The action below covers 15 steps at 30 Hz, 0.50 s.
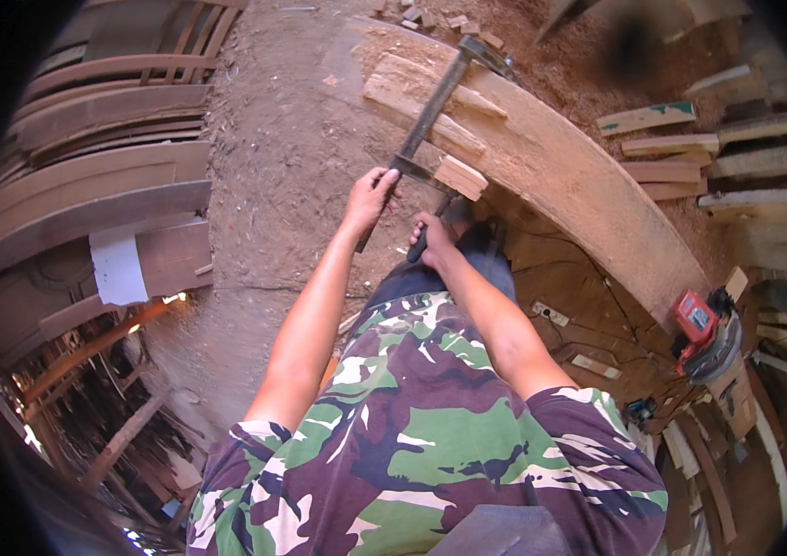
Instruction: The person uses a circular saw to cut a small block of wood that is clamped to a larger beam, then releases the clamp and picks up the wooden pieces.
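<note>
A person in a camouflage shirt [440, 435] grips a long metal bar clamp [431, 116] in a wood-strewn workspace. The left hand [375, 197] is wrapped around the bar beside its sliding arm, some fingers hidden behind the metal; the right hand [437, 240], to its right and nearer the body, is closed around a dark handle [418, 245]. The clamp runs up and away from the left hand to the far edge of a sawdust-covered surface [588, 171]. Just beyond the right hand sits a pale wood block [461, 178], its contact with the clamp hard to make out. Rough wood pieces [403, 85] lie beyond the left hand, partly covered by the bar.
</note>
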Each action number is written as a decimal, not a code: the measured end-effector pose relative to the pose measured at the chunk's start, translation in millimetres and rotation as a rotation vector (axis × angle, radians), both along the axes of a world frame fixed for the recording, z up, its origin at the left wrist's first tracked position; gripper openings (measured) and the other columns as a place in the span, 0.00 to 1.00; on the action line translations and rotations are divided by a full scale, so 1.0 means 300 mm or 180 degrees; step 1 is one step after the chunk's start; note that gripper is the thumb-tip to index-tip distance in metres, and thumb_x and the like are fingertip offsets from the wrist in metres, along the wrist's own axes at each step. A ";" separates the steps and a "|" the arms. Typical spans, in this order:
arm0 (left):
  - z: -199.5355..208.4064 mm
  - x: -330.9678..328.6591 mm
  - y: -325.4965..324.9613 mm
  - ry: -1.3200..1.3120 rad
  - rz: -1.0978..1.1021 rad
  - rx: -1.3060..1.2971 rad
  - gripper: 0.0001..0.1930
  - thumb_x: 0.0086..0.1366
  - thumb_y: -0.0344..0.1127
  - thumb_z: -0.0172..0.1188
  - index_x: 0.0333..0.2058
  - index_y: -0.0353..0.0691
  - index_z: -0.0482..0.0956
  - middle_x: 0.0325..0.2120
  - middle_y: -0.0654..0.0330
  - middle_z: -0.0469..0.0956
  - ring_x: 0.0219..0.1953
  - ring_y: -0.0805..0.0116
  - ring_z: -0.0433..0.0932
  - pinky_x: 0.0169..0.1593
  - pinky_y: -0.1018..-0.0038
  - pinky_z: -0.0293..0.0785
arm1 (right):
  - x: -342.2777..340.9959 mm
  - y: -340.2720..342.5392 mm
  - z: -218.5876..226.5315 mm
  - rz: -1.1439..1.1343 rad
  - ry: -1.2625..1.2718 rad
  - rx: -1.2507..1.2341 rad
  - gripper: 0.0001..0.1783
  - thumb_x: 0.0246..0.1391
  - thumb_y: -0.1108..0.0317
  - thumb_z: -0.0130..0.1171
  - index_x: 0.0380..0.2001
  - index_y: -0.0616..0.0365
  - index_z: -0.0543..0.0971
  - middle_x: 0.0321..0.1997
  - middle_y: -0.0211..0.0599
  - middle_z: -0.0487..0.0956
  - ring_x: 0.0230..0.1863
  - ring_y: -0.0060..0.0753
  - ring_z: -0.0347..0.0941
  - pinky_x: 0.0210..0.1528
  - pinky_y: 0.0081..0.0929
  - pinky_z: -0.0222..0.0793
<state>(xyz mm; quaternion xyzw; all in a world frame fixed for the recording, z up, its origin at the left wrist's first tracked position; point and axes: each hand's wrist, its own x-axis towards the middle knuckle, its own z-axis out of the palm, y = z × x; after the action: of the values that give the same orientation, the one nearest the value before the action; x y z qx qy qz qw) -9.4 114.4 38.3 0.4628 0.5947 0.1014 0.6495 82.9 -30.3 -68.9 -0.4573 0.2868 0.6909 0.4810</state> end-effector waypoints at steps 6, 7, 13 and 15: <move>0.016 -0.024 -0.023 0.0007 0.0040 -0.0013 0.17 0.80 0.49 0.58 0.50 0.40 0.80 0.33 0.61 0.85 0.27 0.76 0.80 0.32 0.76 0.76 | -0.125 0.014 0.035 0.0733 -0.1763 -0.0973 0.15 0.52 0.60 0.73 0.28 0.55 0.76 0.21 0.36 0.77 0.19 0.31 0.73 0.23 0.32 0.69; 0.011 -0.028 -0.021 0.0044 0.0060 0.0018 0.17 0.80 0.49 0.58 0.50 0.39 0.80 0.33 0.61 0.85 0.28 0.76 0.80 0.32 0.76 0.76 | -0.112 0.027 0.040 0.0563 -0.1356 -0.0969 0.15 0.53 0.62 0.72 0.26 0.53 0.73 0.20 0.33 0.74 0.20 0.30 0.72 0.22 0.32 0.68; 0.113 0.026 -0.116 0.1705 -0.0818 0.3322 0.11 0.74 0.36 0.64 0.49 0.37 0.80 0.41 0.53 0.81 0.46 0.57 0.81 0.54 0.61 0.76 | 0.026 -0.041 -0.018 0.0156 0.0910 0.0886 0.08 0.57 0.66 0.65 0.28 0.51 0.75 0.18 0.27 0.67 0.19 0.30 0.65 0.26 0.31 0.66; 0.166 0.010 -0.196 0.1365 -0.1245 0.3095 0.16 0.69 0.35 0.67 0.52 0.38 0.77 0.45 0.48 0.77 0.55 0.47 0.77 0.64 0.52 0.70 | 0.030 -0.047 -0.034 0.0297 0.1022 0.0957 0.08 0.58 0.65 0.65 0.30 0.52 0.77 0.20 0.28 0.70 0.22 0.30 0.70 0.31 0.32 0.70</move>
<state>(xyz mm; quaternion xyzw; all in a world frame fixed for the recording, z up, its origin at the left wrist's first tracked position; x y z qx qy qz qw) -6.3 55.5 88.1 0.8205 0.5014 0.1451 0.2330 92.0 -44.2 -79.0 -0.2774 0.2319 0.8112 0.4595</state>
